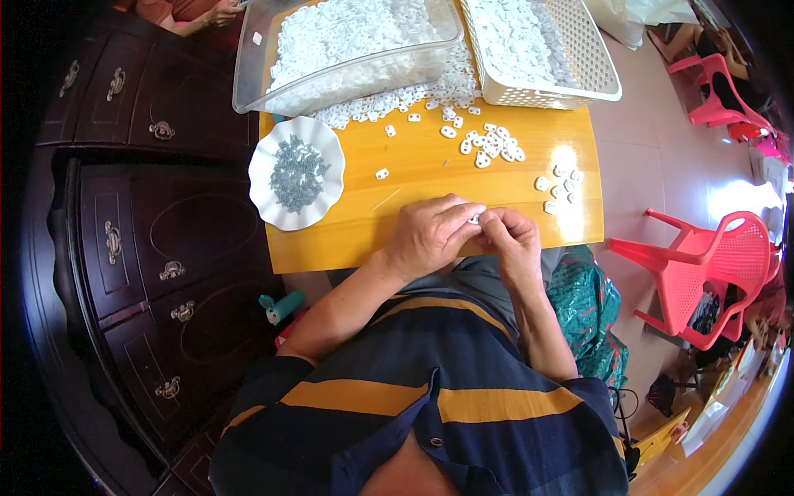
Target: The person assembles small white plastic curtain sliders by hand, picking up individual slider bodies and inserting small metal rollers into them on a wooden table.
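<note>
Over the table's near edge, my left hand (426, 233) is closed, pinching a small white plastic piece (475, 220) between thumb and forefinger. My right hand (514, 241) meets it from the right, its thumb and finger closed on the same piece. Most of that piece is hidden by the fingertips. Beyond my hands lies a loose pile of white two-holed pieces (494, 145). A smaller group of white pieces (560, 188) is spread to the right. To the left, a white scalloped dish (259, 178) holds many small dark grey parts (298, 175).
At the table's (356, 240) far side stand a clear plastic bin (347, 73) and a white perforated basket (546, 97), both full of white pieces. Dark wooden drawers (178, 240) flank the left. Red plastic chairs (703, 264) and a green bag (583, 306) are on the right. Another person's hand (222, 14) shows at upper left.
</note>
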`<action>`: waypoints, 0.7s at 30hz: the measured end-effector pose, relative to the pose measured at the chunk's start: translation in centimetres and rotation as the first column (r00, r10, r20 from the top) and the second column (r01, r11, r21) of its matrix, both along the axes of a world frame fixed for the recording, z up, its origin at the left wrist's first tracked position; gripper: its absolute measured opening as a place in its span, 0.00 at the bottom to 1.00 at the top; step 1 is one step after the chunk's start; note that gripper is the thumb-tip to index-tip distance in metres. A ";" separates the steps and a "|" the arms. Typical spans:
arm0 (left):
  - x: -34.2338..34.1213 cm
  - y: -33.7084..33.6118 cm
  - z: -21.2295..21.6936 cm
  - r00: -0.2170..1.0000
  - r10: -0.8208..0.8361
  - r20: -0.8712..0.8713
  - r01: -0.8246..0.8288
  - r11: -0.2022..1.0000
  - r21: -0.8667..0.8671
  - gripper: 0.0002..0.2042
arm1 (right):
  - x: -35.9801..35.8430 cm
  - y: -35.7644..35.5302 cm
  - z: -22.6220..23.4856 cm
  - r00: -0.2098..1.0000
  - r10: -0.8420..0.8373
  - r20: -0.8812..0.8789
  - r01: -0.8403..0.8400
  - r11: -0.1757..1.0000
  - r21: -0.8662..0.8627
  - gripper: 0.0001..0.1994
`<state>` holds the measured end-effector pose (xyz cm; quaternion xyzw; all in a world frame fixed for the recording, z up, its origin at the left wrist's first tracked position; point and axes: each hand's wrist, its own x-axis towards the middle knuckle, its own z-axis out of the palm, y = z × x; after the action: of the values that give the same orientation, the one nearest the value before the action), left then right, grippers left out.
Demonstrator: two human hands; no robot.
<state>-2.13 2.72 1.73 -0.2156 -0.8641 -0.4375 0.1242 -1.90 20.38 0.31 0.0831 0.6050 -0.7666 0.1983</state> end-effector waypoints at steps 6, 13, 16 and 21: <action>-0.2 -0.1 0.3 0.999 -0.028 -0.046 0.031 0.998 0.060 0.15 | -0.1 0.2 0.6 0.998 0.002 -0.065 0.000 0.999 0.036 0.10; 0.2 -1.2 -0.8 0.987 0.029 0.160 -0.043 0.995 0.086 0.16 | -1.5 1.7 1.7 0.971 0.088 -0.225 0.019 0.902 0.432 0.10; 0.2 -1.8 -1.0 0.988 0.081 0.128 -0.085 0.996 0.025 0.14 | -2.1 2.9 2.6 0.944 0.162 -0.286 0.069 0.752 0.655 0.10; -0.7 -1.8 -0.5 0.975 0.205 0.088 -0.190 0.970 -0.151 0.13 | -3.5 5.0 2.3 0.876 0.171 -0.451 0.299 0.543 0.785 0.09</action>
<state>-2.79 0.89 1.20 -0.1138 -0.9154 -0.3710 0.1066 -5.40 25.36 2.63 -0.0013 0.9210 -0.3863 -0.0504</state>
